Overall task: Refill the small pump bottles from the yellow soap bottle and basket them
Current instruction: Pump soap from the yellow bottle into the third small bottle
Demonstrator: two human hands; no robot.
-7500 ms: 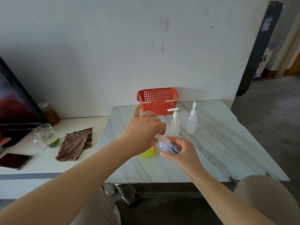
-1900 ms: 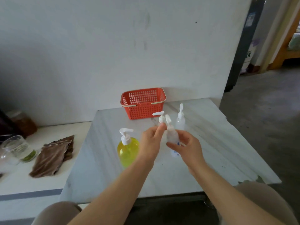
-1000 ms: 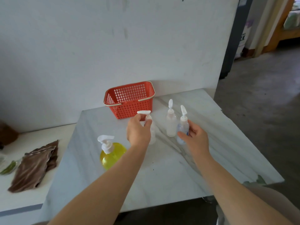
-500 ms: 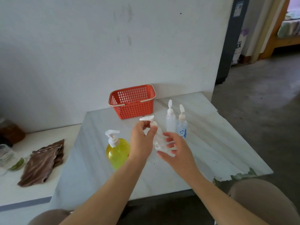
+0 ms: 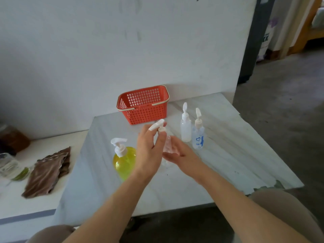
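Hands hold the clear bottle in front of the basket. The left hand pinches its pump; the right hand grips its body. The soap bottle stands front-left of the basket.

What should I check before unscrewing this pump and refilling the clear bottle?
1. Clear bottle supported: the right hand holds its body. Ok.
2. Grip on the pump top: the left hand pinches it at the neck. Ok.
3. Pump top loosened: cannot tell.
4. Soap level in the clear bottle: cannot tell, the hands cover it.
5. Yellow soap bottle ready: upright beside the left wrist, its pump on. Ok.
6. Other two small bottles out of the way: upright to the right, apart from the hands. Ok.
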